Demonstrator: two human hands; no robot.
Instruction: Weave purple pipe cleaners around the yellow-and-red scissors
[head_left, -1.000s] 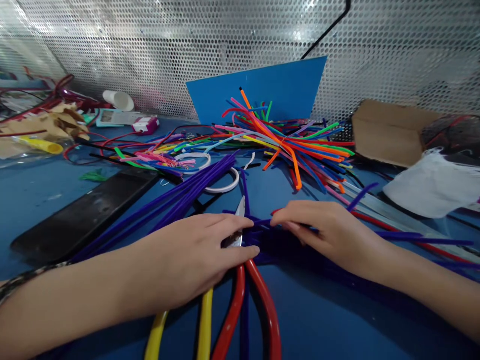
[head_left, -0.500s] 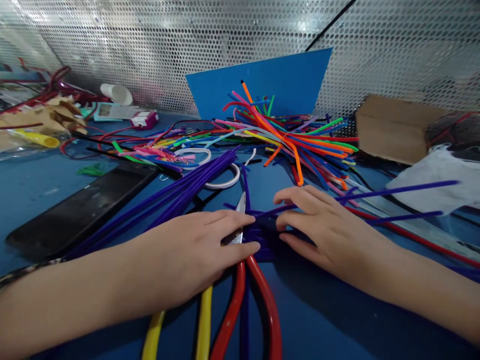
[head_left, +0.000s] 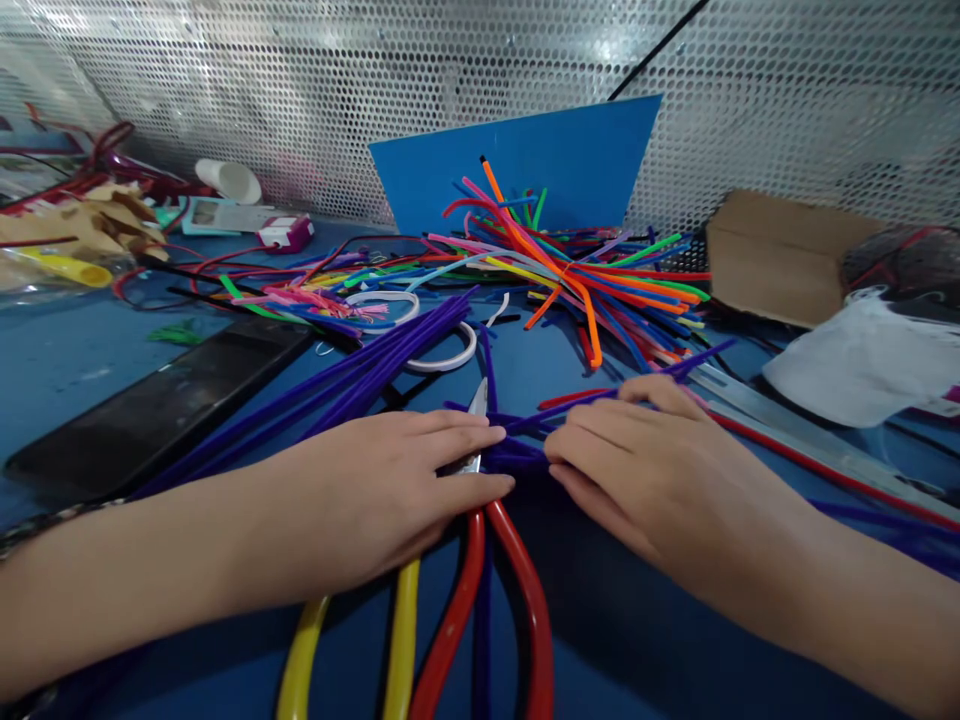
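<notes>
Purple pipe cleaners cross one another on the blue table between my hands. My left hand lies over them from the left, thumb and index finger holding their left part. Red-handled pliers lie beneath that hand, the pointed metal jaws showing past its fingers. Beside them are the yellow handles of another tool, whose head is hidden under my left hand. My right hand is closed with bent fingers on the right ends of the purple pipe cleaners; its grip is partly hidden.
A bundle of purple pipe cleaners lies at left beside a black phone. Behind are a colourful pipe cleaner pile, white rings and a blue board. Cardboard and a white cloth-like piece lie at right.
My right hand's fingers have closed from a spread pose. The long purple ends that stuck out to its right have gone from there. My left hand stays nearly in place.
</notes>
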